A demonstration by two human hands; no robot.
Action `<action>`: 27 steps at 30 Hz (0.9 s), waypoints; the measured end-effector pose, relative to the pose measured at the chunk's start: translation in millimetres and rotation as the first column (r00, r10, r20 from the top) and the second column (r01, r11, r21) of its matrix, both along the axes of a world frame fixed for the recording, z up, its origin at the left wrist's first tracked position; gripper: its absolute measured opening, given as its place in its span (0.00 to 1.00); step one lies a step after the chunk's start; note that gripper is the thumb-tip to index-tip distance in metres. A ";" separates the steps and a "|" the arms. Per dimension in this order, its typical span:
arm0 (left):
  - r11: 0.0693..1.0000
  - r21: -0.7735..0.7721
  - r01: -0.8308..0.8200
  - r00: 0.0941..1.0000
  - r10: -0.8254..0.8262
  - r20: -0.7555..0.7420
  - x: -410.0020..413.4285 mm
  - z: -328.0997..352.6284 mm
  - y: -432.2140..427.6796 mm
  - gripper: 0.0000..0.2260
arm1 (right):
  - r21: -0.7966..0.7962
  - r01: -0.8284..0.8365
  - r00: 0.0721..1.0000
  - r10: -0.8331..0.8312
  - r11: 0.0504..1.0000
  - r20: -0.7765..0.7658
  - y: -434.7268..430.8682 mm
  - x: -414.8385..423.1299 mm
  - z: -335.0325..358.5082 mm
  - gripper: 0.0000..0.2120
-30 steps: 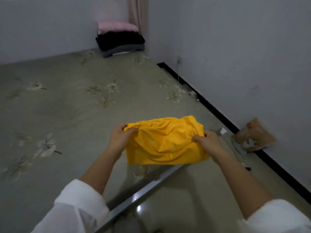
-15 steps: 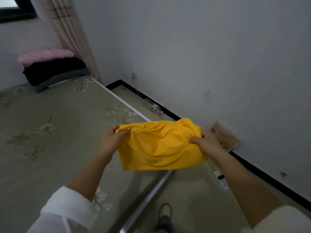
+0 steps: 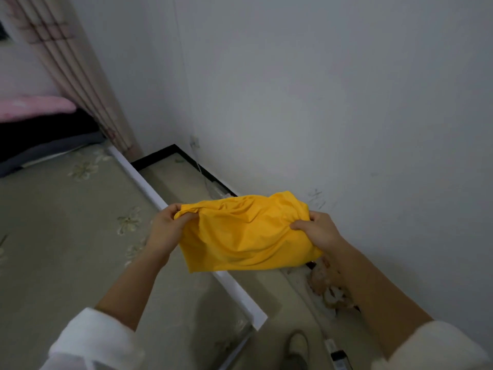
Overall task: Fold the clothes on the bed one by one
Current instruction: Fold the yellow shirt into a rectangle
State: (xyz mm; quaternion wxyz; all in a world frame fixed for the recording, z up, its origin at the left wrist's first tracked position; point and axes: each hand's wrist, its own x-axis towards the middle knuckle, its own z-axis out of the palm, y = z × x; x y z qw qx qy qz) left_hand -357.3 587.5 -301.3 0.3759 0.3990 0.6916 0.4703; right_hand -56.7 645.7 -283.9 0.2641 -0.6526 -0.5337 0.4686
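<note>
I see white cuffed sleeves [image 3: 90, 343] nearest. Left hand [image 3: 166, 231] grips the left end of the crumpled bright yellow fabric garment [image 3: 248, 233], fingers curled into it; right hand [image 3: 317, 229] pinches the right end. The garment hangs in the air between them, above the edge of the olive floral-print bed [image 3: 53, 249]. Farther: striped pink curtain [image 3: 80, 76]; stack of pink, black and grey folded clothes [image 3: 40, 129] on the bed's far end.

Folded stack [image 3: 40, 134]: the left edge is cutting it off.
Left hand [image 3: 166, 231], right hand [image 3: 318, 231]: yellow cloth [image 3: 248, 231] is hiding some fingers.
Brown litter [image 3: 324, 287]: right forearm [image 3: 373, 284] is covering part of it; identity unclear.
</note>
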 end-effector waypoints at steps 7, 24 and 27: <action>0.974 -0.011 -0.228 0.973 0.228 0.039 28.0 -9.7 108.7 0.01 | -0.031 -0.196 0.980 0.195 0.980 -0.036 155.5 14.9 -6.9 0.04; 0.769 -0.069 -0.635 0.771 0.637 0.009 -73.7 -13.3 239.4 0.03 | -0.100 -0.654 0.756 0.652 0.750 -0.060 417.1 -178.0 -35.1 0.20; 0.746 -0.050 -0.664 0.747 0.665 0.004 -130.5 -9.3 267.5 0.04 | -0.089 -0.689 0.724 0.686 0.719 -0.065 458.1 -246.1 -36.7 0.20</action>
